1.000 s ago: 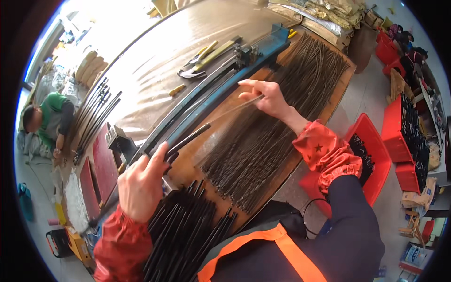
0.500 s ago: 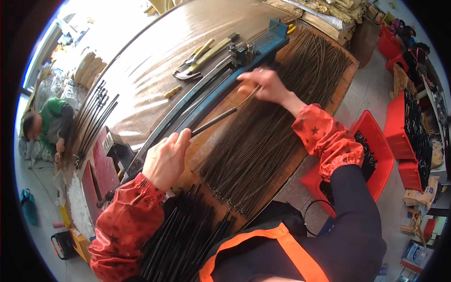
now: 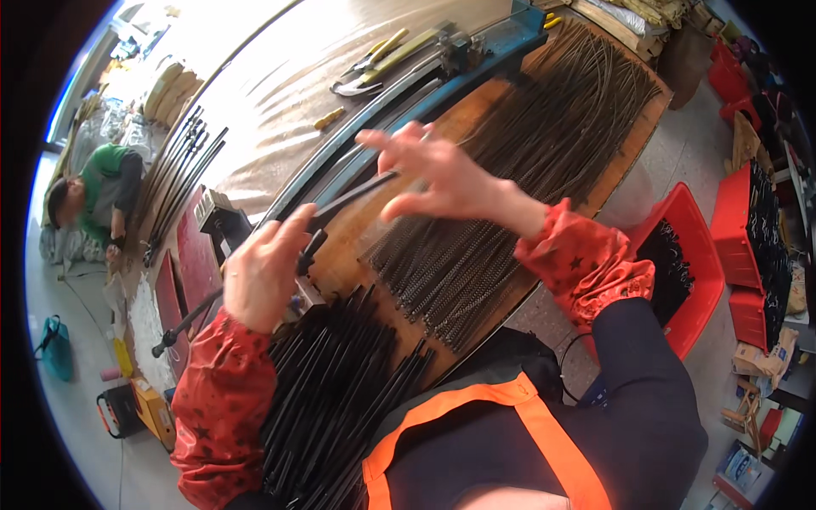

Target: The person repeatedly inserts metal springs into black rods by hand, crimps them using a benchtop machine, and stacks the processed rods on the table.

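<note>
My left hand [image 3: 262,280] is closed around a slim black tube [image 3: 355,196], which slants up and to the right over the workbench. A dark knobbed fitting [image 3: 311,252] shows beside its fingers; whether it belongs to the tube I cannot tell. My right hand [image 3: 446,178] hovers past the tube's far end, fingers spread, holding nothing visible. Beneath it lie many long thin coil springs [image 3: 463,276] in a dense layer on a wooden board. Below my left hand is a heap of black tubes [image 3: 327,382].
A long blue metal fixture [image 3: 501,55] runs along the bench. Behind it lie pliers [image 3: 387,47], a hammer-like tool [image 3: 374,81] and a short yellow piece [image 3: 329,118]. Red bins [image 3: 701,280] stand at right. Another person [image 3: 106,191] works at far left.
My right hand has moved left and spread its fingers; the spring that stuck out of the tube's end no longer shows. My left hand has shifted slightly left and up with the tube.
</note>
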Tool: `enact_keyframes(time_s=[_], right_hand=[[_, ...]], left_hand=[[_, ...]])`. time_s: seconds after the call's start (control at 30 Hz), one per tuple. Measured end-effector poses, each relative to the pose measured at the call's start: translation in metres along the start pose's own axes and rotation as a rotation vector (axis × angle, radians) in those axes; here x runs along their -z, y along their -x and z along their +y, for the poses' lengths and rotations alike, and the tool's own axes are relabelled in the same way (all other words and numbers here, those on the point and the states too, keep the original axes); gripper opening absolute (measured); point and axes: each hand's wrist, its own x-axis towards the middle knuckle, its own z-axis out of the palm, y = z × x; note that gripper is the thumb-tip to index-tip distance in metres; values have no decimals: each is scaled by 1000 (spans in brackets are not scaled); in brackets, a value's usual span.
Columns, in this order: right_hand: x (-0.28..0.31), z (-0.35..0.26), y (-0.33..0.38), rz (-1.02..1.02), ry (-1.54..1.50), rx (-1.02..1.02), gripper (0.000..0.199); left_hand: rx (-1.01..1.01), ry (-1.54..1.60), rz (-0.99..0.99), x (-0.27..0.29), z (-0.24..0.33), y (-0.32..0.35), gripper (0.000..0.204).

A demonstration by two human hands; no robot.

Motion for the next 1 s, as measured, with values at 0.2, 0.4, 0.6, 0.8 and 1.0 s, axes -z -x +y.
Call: enact_keyframes(time_s=[0.2, 0.4, 0.6, 0.8, 1.0], right_hand=[[-17, -10, 4, -12, -225, 3, 43], [-32, -13, -4, 51, -76, 21, 37], [-11, 24, 5, -57, 203, -144, 25], [-52, 29, 3, -310, -185, -535, 24], [-164, -56, -107, -341, -675, -191, 26]], left_hand=[[37, -163, -43, 17, 7, 20, 40], [20, -124, 31, 18, -2, 29, 42], [256, -104, 192, 48, -56, 69, 27], [335, -251, 410, 94, -76, 93, 16], [393, -310, 491, 118, -76, 133, 21]])
